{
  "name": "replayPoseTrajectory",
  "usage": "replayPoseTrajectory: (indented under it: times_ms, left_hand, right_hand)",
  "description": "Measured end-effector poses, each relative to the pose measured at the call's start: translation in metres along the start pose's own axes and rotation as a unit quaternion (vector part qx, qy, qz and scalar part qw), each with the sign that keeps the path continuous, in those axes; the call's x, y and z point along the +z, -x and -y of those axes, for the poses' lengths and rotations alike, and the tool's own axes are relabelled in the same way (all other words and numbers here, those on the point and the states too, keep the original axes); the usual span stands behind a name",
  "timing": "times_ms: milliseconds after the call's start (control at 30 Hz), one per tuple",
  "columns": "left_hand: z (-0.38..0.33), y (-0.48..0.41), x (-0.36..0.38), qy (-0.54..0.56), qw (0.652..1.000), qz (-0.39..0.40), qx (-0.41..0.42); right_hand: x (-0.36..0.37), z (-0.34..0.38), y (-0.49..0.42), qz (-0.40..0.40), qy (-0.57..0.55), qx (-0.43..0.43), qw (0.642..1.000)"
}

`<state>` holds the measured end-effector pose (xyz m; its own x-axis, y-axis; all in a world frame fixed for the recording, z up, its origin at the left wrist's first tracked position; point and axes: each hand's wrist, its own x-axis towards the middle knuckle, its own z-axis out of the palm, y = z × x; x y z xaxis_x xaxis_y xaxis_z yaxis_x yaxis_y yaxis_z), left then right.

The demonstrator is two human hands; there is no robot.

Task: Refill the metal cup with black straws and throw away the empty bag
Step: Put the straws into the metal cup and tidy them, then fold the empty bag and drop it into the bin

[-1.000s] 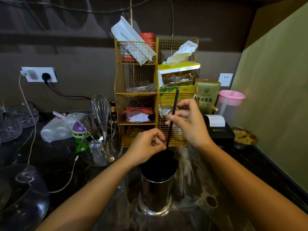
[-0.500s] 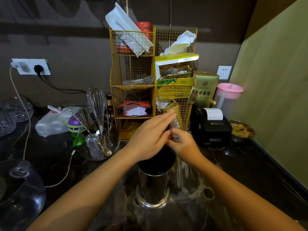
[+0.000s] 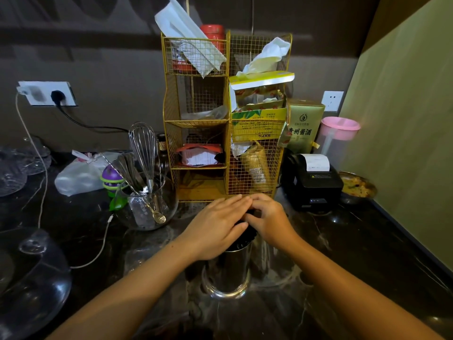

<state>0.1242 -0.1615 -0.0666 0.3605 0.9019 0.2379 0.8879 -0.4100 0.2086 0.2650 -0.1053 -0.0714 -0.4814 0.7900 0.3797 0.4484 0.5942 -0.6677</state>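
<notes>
A shiny metal cup stands on the dark marble counter near the front middle, packed with black straws whose tops show just above its rim. My left hand lies flat, fingers together, pressing on the straw tops. My right hand sits beside it with bent fingers touching the same straws from the right. A clear plastic bag lies crumpled on the counter directly right of the cup, hard to make out.
A gold wire rack full of packets stands just behind the cup. A glass bowl with a whisk and spoons is to the left, a black receipt printer to the right. Glass domes and a cable occupy the far left.
My right hand lowered the single straw it held upright into the cup. Both hands then came down onto the straw tops, the left one flattening out over them.
</notes>
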Motion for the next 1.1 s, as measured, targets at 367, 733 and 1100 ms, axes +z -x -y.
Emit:
replayPoseTrajectory:
  times_ms: [367, 733, 1100]
  left_hand:
    - [-0.001, 0.005, -0.002, -0.001, 0.997, 0.072, -0.036]
    - [0.045, 0.042, -0.028, -0.056, 0.986, -0.041, -0.152]
    - [0.088, 0.161, 0.002, -0.074, 0.951, 0.024, -0.299]
  right_hand:
    - [-0.005, 0.004, 0.001, 0.043, 0.002, 0.046, 0.998]
    - [-0.010, 0.067, -0.008, 0.131, 0.048, 0.016, 0.990]
    - [0.079, 0.099, 0.021, 0.257, 0.055, -0.124, 0.957]
